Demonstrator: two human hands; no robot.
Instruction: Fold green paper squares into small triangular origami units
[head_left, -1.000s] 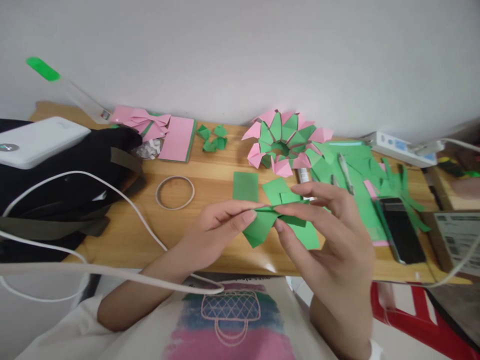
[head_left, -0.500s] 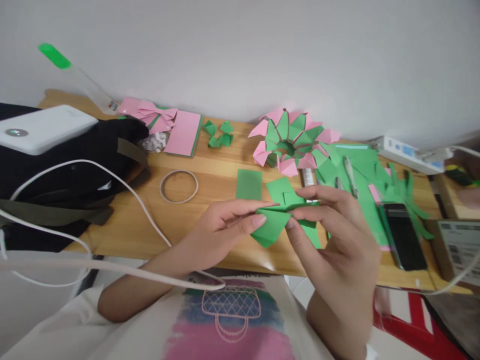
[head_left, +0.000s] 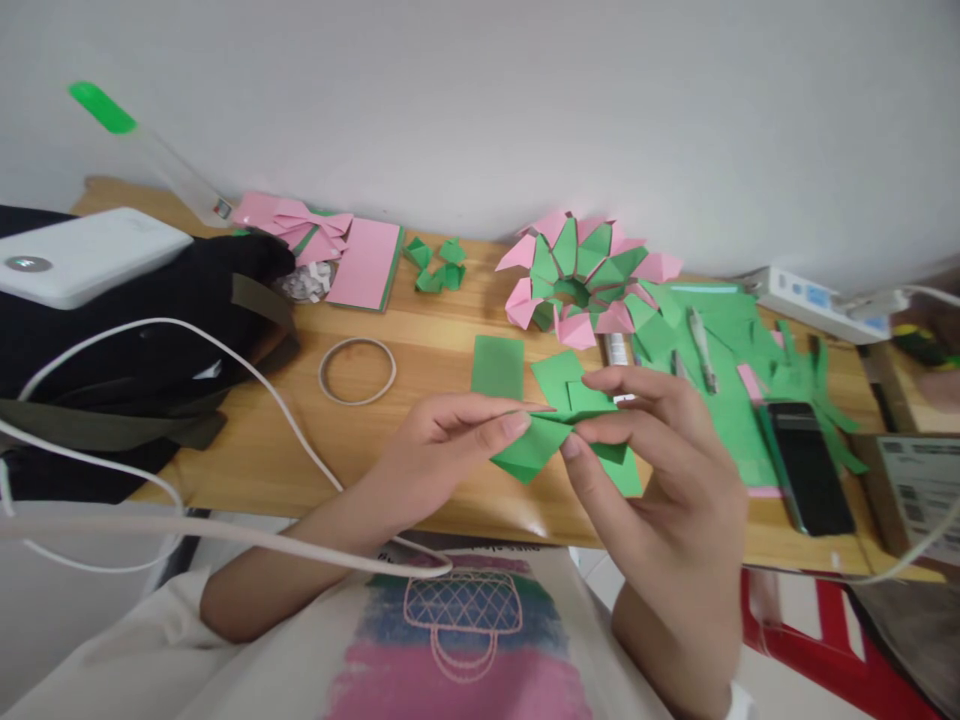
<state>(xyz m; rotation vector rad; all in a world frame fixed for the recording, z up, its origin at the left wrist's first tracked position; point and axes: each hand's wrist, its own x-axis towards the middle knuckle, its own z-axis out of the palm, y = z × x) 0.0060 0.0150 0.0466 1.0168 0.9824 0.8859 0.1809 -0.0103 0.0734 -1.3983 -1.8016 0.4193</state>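
Note:
Between my two hands is a folded piece of green paper [head_left: 534,446], held above the table's front part. My left hand [head_left: 457,445] pinches its left side, thumb on top. At the right corner, my right hand [head_left: 660,470] grips it between thumb and index finger, with the other fingers curled. Loose green paper pieces [head_left: 559,375] lie just behind and beneath it, partly hidden by the hands. A green paper rectangle [head_left: 497,367] rests flat to the left of them. Farther back stands a ring of folded pink and green paper [head_left: 574,280].
Left are a black bag [head_left: 225,300] with a white power bank [head_left: 90,255], a tape roll [head_left: 357,371], pink paper [head_left: 367,263] and small green folded pieces [head_left: 435,266]. Right are a cutter knife [head_left: 703,350], a phone [head_left: 810,468] and a power strip [head_left: 817,303]. A white cable [head_left: 225,535] crosses in front.
Both hands have shifted slightly left with the green paper. The paper's front flap has tilted a little, and the grip on it is unchanged.

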